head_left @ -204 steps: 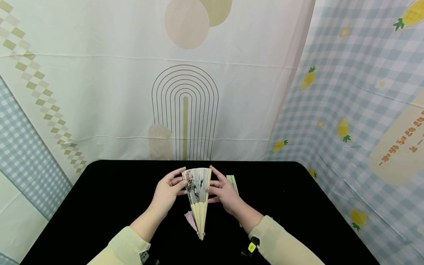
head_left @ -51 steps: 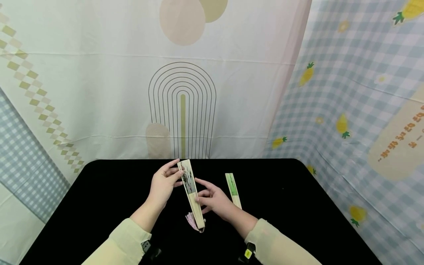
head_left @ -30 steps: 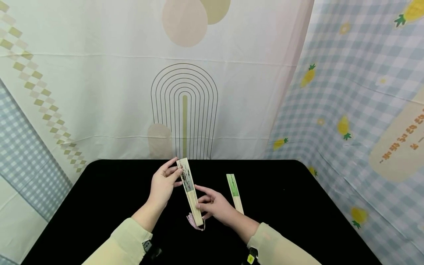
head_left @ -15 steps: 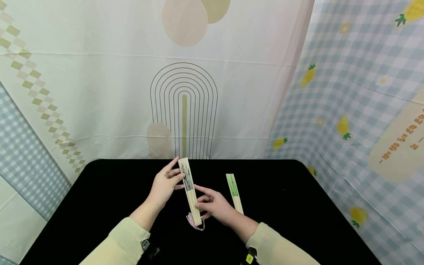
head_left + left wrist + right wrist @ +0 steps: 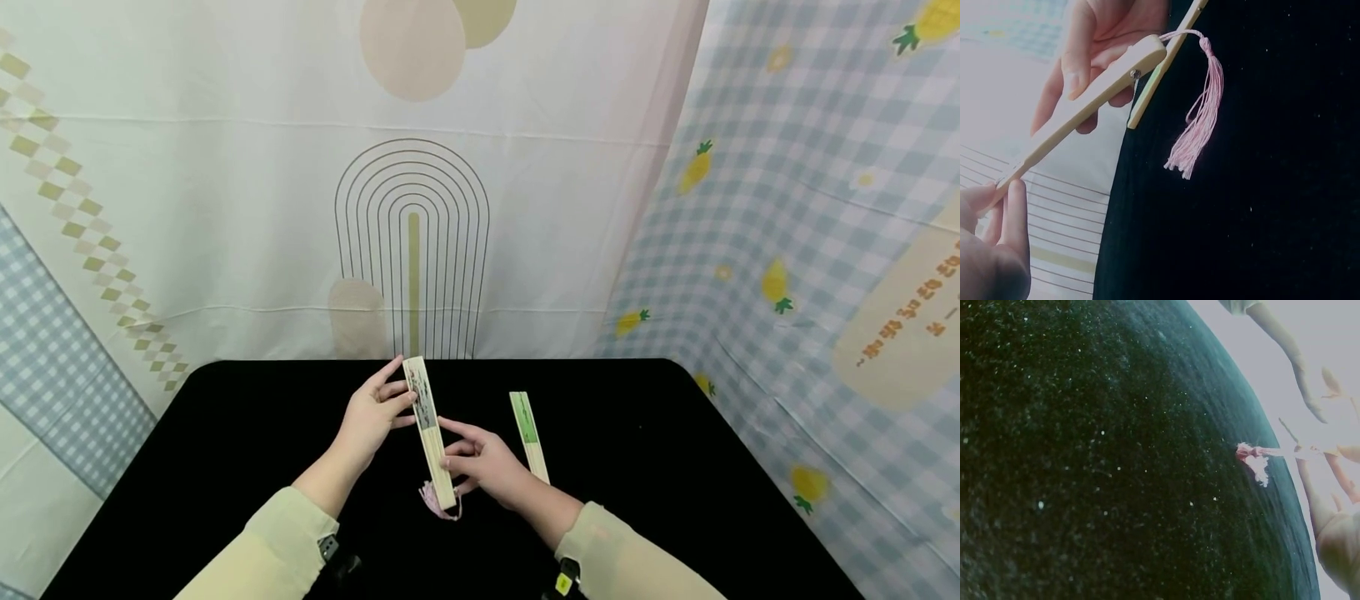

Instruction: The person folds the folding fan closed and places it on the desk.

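Observation:
A folded paper fan with bamboo ribs and a pink tassel is held just above the black table, pointing away from me. My left hand pinches its far, painted end between thumb and fingers. My right hand grips the near end by the pivot. In the left wrist view the closed fan slants up to the right fingers, and the tassel hangs free. The right wrist view is washed out and shows only the tassel over the table.
A second folded fan with a green leaf lies on the table just right of my right hand. Patterned cloth backdrops hang behind and to the right of the table. Dark table surface spreads on both sides.
Several seconds ago the fan was partly spread between both hands; now it is folded shut. Over the last second both hands and the fan have barely moved.

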`<state>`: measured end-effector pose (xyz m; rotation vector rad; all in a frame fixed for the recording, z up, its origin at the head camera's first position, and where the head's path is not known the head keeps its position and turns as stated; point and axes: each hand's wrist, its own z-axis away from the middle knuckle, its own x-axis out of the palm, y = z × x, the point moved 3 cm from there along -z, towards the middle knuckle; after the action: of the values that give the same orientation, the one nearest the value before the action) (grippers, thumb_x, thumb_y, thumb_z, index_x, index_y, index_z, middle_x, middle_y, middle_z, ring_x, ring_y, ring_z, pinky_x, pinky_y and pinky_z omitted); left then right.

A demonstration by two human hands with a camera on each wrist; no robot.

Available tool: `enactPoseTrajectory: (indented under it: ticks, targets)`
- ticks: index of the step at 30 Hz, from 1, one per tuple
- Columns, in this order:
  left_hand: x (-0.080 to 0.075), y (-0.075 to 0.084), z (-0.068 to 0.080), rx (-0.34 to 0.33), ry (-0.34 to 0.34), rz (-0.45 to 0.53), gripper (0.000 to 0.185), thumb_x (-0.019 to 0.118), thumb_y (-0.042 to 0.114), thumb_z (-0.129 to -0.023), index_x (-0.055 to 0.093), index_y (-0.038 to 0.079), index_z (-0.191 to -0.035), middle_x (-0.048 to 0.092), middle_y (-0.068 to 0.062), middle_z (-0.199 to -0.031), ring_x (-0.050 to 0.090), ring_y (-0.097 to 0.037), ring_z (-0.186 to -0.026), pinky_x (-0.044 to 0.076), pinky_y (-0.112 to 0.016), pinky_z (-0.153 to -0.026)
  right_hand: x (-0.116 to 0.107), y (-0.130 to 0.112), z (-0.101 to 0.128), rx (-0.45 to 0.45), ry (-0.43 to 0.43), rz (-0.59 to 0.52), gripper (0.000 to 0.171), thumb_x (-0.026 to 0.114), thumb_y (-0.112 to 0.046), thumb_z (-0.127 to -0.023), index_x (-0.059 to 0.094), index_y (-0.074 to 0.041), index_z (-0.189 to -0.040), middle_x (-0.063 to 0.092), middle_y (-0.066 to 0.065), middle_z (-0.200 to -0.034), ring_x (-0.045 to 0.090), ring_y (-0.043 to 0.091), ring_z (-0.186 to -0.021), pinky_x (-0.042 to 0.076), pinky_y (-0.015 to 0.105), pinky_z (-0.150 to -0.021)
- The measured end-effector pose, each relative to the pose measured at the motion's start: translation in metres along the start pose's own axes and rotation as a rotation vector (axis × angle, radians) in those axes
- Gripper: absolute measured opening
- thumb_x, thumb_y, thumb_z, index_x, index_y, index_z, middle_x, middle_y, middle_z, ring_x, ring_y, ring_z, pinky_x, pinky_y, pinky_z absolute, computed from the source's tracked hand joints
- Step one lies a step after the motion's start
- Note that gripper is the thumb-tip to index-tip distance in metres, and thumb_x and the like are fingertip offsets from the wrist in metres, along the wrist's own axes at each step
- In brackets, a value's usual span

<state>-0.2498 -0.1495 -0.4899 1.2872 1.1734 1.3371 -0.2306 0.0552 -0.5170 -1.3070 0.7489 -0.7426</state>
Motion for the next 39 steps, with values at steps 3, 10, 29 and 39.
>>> enactPoseTrajectory:
  ticks: [3,10,29,39]
  targets:
    - [-0.001,-0.001,-0.002,-0.008,-0.020,0.012,0.067,0.063,0.001,-0.096,0.037,0.022,-0.154,0.057,-0.023,-0.133,0.066,-0.024,-0.104,0.060,-0.037,-0.082,-0.001,0.002,-0.001,0.017,-0.006,-0.016,0.059,0.067,-0.006,-0.094,0.048,-0.021,-0.148,0.070,0.012,-0.106,0.071,0.024,-0.083,0.062,0.037,-0.063]
    - [-0.004,-0.008,-0.010,-0.052,-0.053,-0.008,0.069,0.064,0.002,-0.096,0.035,0.022,-0.155,0.056,-0.022,-0.133,0.065,-0.024,-0.106,0.060,-0.038,-0.084,0.000,0.005,-0.003,0.052,-0.017,-0.034,0.061,0.067,-0.004,-0.094,0.048,-0.022,-0.148,0.069,0.012,-0.107,0.071,0.026,-0.085,0.062,0.039,-0.062]
    - [-0.004,-0.027,-0.026,-0.188,-0.042,-0.110,0.071,0.061,-0.004,-0.095,0.032,0.014,-0.157,0.055,-0.025,-0.127,0.065,-0.027,-0.104,0.061,-0.036,-0.081,0.007,0.010,-0.011,0.129,0.034,0.010,0.062,0.067,-0.002,-0.091,0.046,-0.013,-0.148,0.071,0.012,-0.103,0.072,0.027,-0.082,0.062,0.037,-0.061]
    - [-0.004,-0.039,-0.028,-0.237,-0.030,-0.152,0.073,0.063,-0.007,-0.093,0.031,0.010,-0.156,0.056,-0.029,-0.128,0.067,-0.025,-0.096,0.061,-0.034,-0.079,0.011,0.012,-0.012,0.173,0.058,0.057,0.061,0.067,0.001,-0.088,0.049,-0.010,-0.145,0.072,0.010,-0.096,0.070,0.021,-0.075,0.061,0.034,-0.058]
